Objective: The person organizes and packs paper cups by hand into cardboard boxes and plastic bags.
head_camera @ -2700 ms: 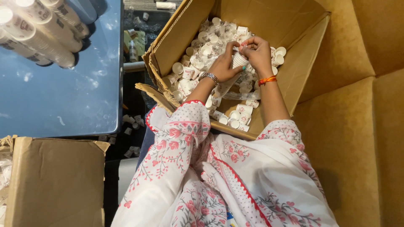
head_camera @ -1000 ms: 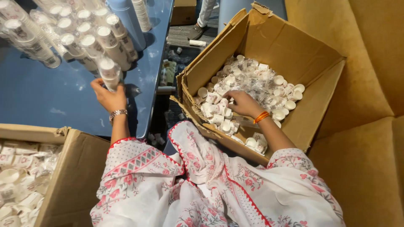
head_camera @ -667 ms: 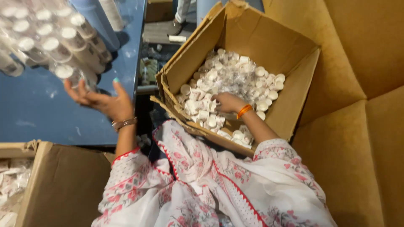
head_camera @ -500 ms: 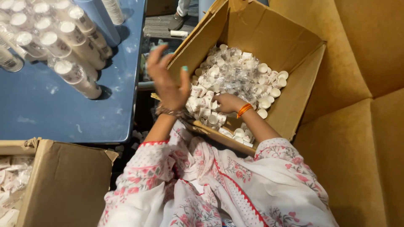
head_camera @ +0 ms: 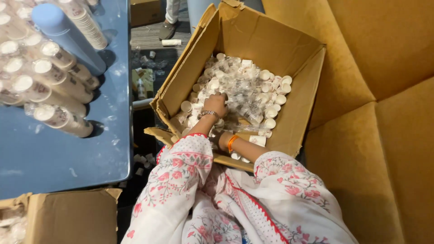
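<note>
An open cardboard box (head_camera: 253,40) holds a heap of small white caps (head_camera: 253,90), many under clear plastic wrap. My left hand (head_camera: 216,105), with a metal bracelet on the wrist, is knuckles up in the near left part of the heap, its fingers curled down around some caps. My right hand (head_camera: 218,136) lies lower in the box by the near wall. It is mostly hidden under my left sleeve, and only the wrist with an orange band (head_camera: 232,143) shows clearly.
A blue table (head_camera: 68,158) at the left carries several white-capped bottles (head_camera: 58,118) and a blue cylinder (head_camera: 68,38). A second cardboard box (head_camera: 68,217) stands at the bottom left. Yellow cushions (head_camera: 375,113) fill the right. Another person's feet (head_camera: 169,27) and loose caps are on the floor.
My left hand left the bottles on the blue table, swung right through the air and came down into the caps in the box. My right hand stayed inside the box.
</note>
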